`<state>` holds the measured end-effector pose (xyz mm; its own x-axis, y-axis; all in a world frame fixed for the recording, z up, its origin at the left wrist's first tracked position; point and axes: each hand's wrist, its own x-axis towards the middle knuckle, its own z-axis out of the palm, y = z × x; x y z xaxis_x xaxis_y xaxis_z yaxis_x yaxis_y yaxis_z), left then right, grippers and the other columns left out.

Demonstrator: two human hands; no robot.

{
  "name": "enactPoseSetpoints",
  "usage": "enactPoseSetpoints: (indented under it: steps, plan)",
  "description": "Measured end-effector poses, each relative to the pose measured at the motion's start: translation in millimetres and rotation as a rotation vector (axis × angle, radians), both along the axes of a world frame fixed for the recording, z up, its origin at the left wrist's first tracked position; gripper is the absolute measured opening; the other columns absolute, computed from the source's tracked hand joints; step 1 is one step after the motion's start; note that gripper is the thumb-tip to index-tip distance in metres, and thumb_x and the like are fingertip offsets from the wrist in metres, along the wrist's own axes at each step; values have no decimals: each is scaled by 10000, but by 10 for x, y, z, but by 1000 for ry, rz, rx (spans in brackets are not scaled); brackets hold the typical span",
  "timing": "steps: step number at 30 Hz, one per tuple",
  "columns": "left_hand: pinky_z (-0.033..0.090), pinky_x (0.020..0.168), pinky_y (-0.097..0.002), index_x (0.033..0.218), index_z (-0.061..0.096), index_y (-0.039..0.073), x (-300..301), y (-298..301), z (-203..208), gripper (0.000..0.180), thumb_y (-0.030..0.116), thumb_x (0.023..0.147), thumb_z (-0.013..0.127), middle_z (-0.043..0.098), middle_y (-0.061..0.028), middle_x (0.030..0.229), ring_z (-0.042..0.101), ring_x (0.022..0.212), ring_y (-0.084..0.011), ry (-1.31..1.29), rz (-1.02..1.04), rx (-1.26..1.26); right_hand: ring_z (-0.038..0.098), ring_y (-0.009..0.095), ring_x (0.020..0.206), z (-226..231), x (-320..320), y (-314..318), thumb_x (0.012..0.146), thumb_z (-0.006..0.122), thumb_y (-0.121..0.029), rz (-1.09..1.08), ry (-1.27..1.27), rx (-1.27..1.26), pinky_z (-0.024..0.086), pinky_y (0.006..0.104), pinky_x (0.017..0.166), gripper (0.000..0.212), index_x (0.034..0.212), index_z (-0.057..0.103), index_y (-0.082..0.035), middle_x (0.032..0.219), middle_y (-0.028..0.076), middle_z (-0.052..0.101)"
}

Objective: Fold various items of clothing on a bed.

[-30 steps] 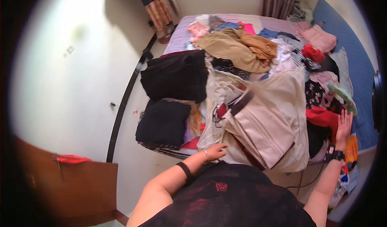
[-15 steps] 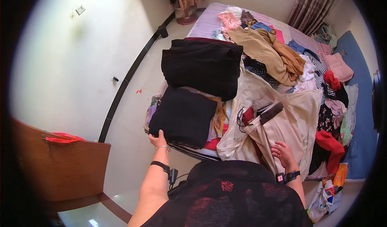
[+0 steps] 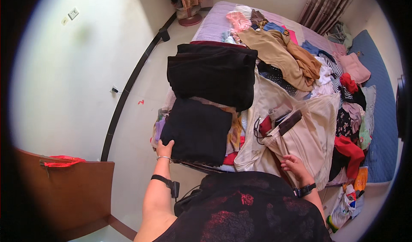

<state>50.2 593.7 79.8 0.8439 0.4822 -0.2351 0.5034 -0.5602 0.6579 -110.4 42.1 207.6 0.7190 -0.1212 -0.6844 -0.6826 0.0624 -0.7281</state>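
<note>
My left hand (image 3: pixel 165 148) is closed on the near left corner of a folded black garment (image 3: pixel 197 128), thumb on top and the fingers hidden at its edge. That garment lies flat on a stack of folded clothes at the bed's near left. Behind it rests a larger pile of folded black clothes (image 3: pixel 212 79). My right hand (image 3: pixel 296 169) hovers over cream trousers (image 3: pixel 296 149), its fingers loosely bent and apart, with nothing seen in them. A dark brown strip of cloth (image 3: pixel 290 122) and a black drawstring cord (image 3: pixel 257 128) lie at the trousers' waist.
Heaped clothes cover the bed's right side, among them tan trousers (image 3: pixel 270 55) and a red garment (image 3: pixel 352 156). A blue padded panel (image 3: pixel 377 113) borders the far right. Plastic bags (image 3: pixel 343 207) sit at the lower right. A brown wooden board (image 3: pixel 64 190) stands at the left.
My left hand keeps its hold on the black garment's corner, and the garment now looks flatter and squarer. My right hand has shifted slightly left and down. The view has turned a little.
</note>
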Motion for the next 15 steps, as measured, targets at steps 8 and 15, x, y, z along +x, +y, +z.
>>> enactPoseSetpoints:
  steps: [8,15]
  plan:
    - [467,813,-378,1095,530,-15,-30,-1113,796,461,219,723,667,605,-220,1005,596,939,-343,-216,-383,-179,561,141,930,165,370,235,879,559,-213,313,-8,20,460,265,779,405,1218,468,-10,1066,99,580]
    - [460,855,-366,1144,511,-1,-224,-1964,1031,497,235,739,678,576,-196,1086,565,1010,-331,-370,-746,-177,533,174,1005,119,1346,1051,860,587,-314,723,-84,127,454,303,836,589,1309,377,3,1170,113,539]
